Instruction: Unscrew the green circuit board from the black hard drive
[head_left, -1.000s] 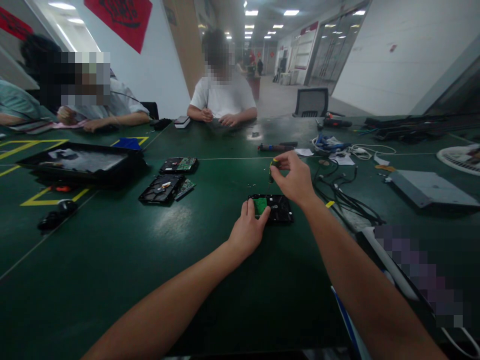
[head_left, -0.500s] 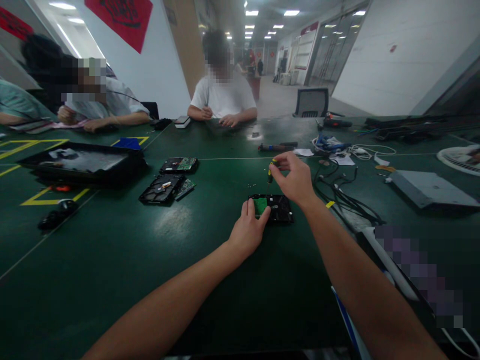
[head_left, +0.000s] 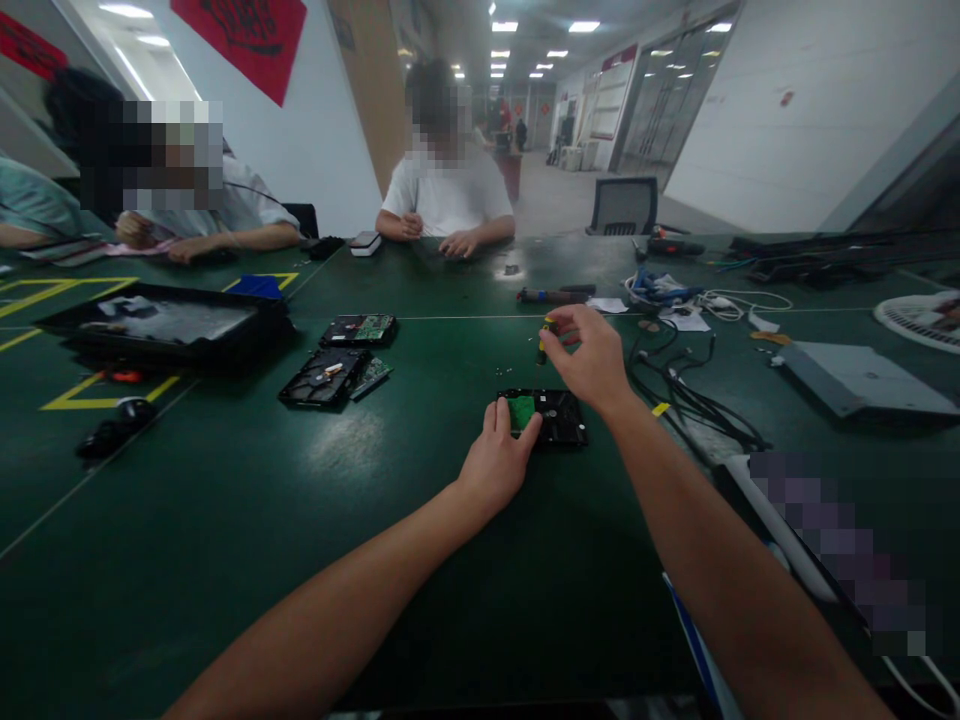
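On the green table a black hard drive (head_left: 564, 418) lies with its green circuit board (head_left: 520, 410) facing up. My left hand (head_left: 501, 452) steadies the drive at its left end, fingers and thumb resting around the board. Pinched in the fingers of my right hand (head_left: 589, 352) is a small yellow and black screwdriver (head_left: 542, 345), held nearly upright above the drive's far edge. Its thin shaft is too faint to tell whether the tip touches a screw. Several tiny screws (head_left: 504, 371) are scattered just beyond the drive.
To the left are another hard drive (head_left: 358, 329), an opened drive casing (head_left: 324, 378), a loose circuit board (head_left: 372, 377) and a black tray (head_left: 172, 325). Black cables (head_left: 690, 400) and a grey metal box (head_left: 862, 380) lie right. A co-worker (head_left: 448, 195) sits opposite.
The screwdriver in my right hand has shifted very slightly, its handle turned a little. My left hand and the hard drive stay where they were.
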